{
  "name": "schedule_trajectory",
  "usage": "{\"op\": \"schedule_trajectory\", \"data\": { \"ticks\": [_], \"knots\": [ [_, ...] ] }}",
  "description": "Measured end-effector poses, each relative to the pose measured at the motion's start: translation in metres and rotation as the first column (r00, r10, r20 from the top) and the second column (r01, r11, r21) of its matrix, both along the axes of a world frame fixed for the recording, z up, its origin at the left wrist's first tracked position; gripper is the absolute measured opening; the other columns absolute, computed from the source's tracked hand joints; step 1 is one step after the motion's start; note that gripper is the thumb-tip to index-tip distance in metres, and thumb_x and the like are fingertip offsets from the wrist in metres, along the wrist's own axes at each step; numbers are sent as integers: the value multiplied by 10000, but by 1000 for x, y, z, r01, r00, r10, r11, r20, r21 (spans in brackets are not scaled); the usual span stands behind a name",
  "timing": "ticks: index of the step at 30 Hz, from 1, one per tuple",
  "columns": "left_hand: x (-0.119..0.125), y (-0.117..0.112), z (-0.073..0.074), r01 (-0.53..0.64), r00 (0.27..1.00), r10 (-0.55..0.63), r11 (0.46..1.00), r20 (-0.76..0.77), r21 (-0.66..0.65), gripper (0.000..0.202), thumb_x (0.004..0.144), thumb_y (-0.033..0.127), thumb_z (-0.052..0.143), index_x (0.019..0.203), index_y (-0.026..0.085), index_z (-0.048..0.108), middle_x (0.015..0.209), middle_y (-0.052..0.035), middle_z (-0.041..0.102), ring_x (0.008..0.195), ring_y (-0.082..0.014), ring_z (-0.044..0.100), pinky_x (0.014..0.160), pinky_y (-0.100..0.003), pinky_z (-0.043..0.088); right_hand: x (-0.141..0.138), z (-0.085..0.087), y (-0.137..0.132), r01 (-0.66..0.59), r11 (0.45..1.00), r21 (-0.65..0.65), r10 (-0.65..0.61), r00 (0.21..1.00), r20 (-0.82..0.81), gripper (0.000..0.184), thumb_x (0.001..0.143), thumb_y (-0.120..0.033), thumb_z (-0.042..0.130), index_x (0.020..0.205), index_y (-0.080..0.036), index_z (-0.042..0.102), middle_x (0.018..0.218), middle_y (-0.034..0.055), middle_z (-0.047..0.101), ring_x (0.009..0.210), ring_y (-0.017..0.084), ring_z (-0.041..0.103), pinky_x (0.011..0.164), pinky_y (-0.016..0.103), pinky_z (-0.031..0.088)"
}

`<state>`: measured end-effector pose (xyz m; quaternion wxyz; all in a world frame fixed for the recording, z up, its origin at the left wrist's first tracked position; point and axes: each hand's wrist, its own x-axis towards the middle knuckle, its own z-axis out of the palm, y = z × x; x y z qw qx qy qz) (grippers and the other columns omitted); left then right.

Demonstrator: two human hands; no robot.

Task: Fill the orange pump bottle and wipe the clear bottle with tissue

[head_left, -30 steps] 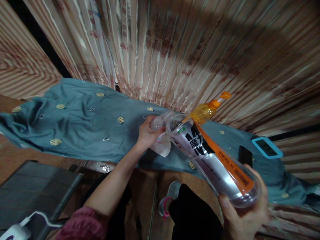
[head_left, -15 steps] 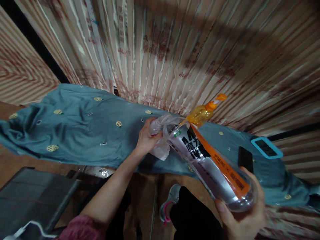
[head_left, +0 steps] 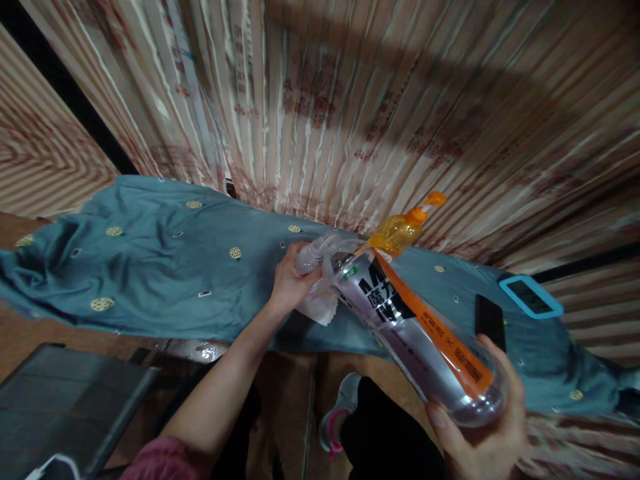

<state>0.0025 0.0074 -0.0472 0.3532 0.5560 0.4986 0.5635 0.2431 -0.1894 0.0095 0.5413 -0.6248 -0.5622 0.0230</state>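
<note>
My right hand grips the base of a large clear plastic bottle with a silver, black and orange label, held tilted with its neck pointing away from me. My left hand is closed around a small clear container and a crumpled white tissue at the big bottle's mouth. Both sit just above a table covered in blue-grey cloth. An orange pump bottle stands right behind the big bottle's neck.
A black phone and a device in a light blue case lie on the cloth at the right. Striped curtains hang behind the table. A dark chair seat is at lower left, my shoe below.
The view has shifted slightly; both hands and the bottles keep nearly the same pose, the big bottle's base a little lower.
</note>
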Motion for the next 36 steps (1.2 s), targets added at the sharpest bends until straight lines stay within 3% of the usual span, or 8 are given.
{"op": "schedule_trajectory", "data": {
  "ticks": [4,9,14,23,29,36],
  "knots": [
    [0,0,2,-12,1000,13,1000,16,-11,483,666,302,859,1092,211,649,1027,-44,751,915,-229,718,818,-324,560,6,-2,-3,-26,999,-38,28,998,55,1092,643,-526,896,1589,-250,425,1523,166,516,1341,446,519,1116,650,374],
    [0,-1,6,-17,1000,18,999,13,-46,473,670,328,855,1080,212,651,1003,-35,752,883,-220,712,800,-317,550,7,-1,-2,-32,998,-48,36,996,84,1101,629,-514,914,1585,-259,433,1517,151,530,1296,412,554,1076,561,427],
    [1,-1,6,-17,1000,18,999,10,-36,463,672,329,845,1072,208,647,1013,-40,756,889,-220,707,807,-321,539,-4,2,2,-10,999,42,10,1000,6,1026,649,-570,883,1539,-232,502,1473,154,559,1294,400,551,1103,558,400],
    [1,1,4,-33,999,33,999,-10,-11,431,689,344,834,1053,210,646,1001,-47,759,868,-220,712,790,-326,545,11,-3,-4,-62,997,-35,64,997,51,1142,596,-541,934,1580,-241,437,1489,171,544,1315,448,544,1085,641,428],
    [2,2,0,-23,1000,24,1000,8,-21,438,687,326,836,1061,211,638,994,-40,749,886,-210,710,823,-323,556,15,-5,-4,-46,998,-43,49,994,94,1137,609,-520,929,1587,-227,428,1497,183,534,1331,464,528,1120,691,374],
    [2,2,-2,-18,1000,18,1000,14,-14,464,695,346,846,1085,197,643,1002,-54,751,876,-220,713,799,-339,562,12,-2,-4,-42,998,-36,46,991,123,1098,649,-509,910,1592,-237,418,1494,165,536,1319,430,542,1118,632,397]
  ]
}}
